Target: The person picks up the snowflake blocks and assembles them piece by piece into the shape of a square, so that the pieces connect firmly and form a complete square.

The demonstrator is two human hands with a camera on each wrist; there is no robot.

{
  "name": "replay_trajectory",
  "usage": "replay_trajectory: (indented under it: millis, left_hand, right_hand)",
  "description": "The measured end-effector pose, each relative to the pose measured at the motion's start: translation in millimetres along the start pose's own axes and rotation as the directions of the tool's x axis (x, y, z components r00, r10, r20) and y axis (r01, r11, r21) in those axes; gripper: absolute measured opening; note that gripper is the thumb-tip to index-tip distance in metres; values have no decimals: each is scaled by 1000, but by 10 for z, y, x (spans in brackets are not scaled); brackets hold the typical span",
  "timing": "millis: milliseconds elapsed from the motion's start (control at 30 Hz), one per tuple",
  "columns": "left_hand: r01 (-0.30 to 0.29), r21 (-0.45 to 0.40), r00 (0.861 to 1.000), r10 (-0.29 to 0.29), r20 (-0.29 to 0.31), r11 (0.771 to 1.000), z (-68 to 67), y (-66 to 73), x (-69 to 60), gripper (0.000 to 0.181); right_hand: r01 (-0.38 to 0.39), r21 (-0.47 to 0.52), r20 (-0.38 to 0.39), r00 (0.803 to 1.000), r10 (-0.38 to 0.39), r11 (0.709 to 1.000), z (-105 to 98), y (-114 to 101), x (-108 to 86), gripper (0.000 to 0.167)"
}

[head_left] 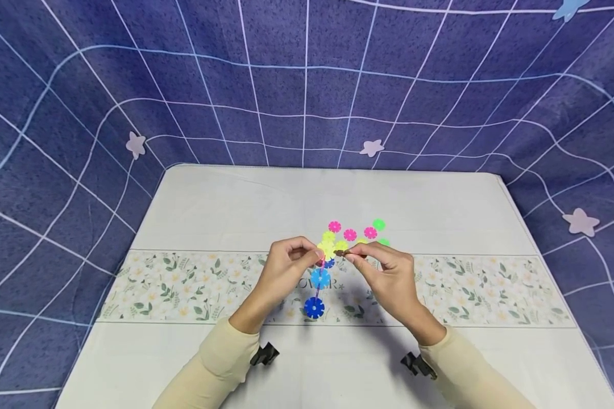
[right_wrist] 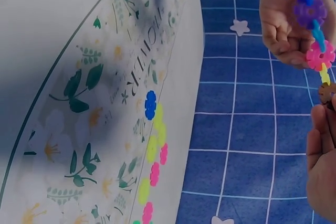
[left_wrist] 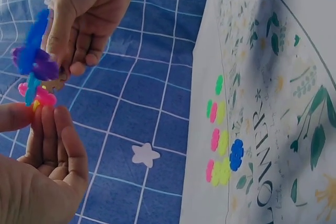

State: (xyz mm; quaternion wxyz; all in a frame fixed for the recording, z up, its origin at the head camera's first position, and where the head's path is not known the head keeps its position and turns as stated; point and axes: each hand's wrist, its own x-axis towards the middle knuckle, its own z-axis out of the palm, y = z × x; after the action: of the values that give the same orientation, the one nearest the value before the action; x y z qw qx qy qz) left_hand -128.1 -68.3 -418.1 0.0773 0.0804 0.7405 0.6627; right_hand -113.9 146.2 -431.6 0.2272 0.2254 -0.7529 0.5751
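Clearly, the weak spot is where the brown disc (right_wrist: 326, 95) meets the yellow disc (right_wrist: 325, 75) at the far end of the chain (head_left: 320, 278). Both are held in the air above the table (head_left: 225, 199), between the two hands. The right hand (head_left: 389, 272) pinches the brown disc at its edge between thumb and fingertips. The left hand (head_left: 287, 264) pinches the chain around the pink disc (right_wrist: 320, 55) and the yellow disc, though its fingers hide exactly which one takes the grip. From there the light blue disc (right_wrist: 318, 36), the purple disc (right_wrist: 310, 12) and the dark blue disc (head_left: 314, 308) stick out, unsupported.

Whether the brown disc is slotted into the yellow one or only touching it, I cannot tell. If the notches are out of line, pushing would probably make it skid sideways or bend its teeth. A hard push could also twist the pink joint loose, since the left fingers press so close to it. Should that pinch slacken, the free length might tip and pull the chain down. A dropped piece might scatter the loose discs (head_left: 370, 232) lying on the table.
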Motion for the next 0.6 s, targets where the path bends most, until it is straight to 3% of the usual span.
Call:
replay_trajectory:
  millis: [200,600]
  left_hand:
    - [15,-11,998,-15,56,1000,-14,3,13,15]
    - [35,-104,992,-21,128,994,-16,25,32,15]
  right_hand:
    - [95,-39,-17,995,-95,995,40,8,-9,11]
    - [231,-20,-73,970,-232,973,103,17,9,23]
